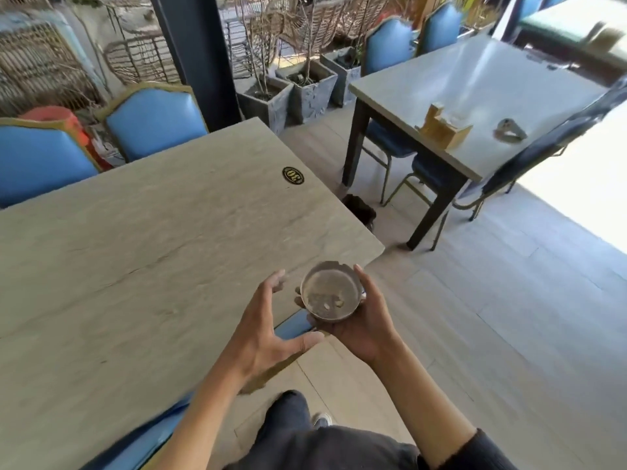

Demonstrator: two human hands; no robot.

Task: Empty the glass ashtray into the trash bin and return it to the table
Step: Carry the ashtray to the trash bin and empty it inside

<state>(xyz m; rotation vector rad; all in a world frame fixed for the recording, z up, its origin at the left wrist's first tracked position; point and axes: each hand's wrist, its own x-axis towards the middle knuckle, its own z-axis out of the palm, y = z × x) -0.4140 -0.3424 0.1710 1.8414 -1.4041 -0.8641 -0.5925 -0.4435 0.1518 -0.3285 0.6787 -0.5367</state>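
A round glass ashtray [330,291] with ash and a few butts in it is cupped in my right hand [364,320], held upright just past the near right corner of the wooden table [152,252]. My left hand [268,329] hovers beside the ashtray on its left, fingers spread, holding nothing. A small dark bin [359,209] stands on the floor under the table's far right edge, partly hidden by the tabletop.
A round "30" badge [293,175] sits on the table. Blue chairs [152,120] stand behind it. A second table [475,93] at the right carries a wooden holder [442,128] and another ashtray [509,131]. Grey planters [312,93] line the back. Open plank floor [492,317] lies at the right.
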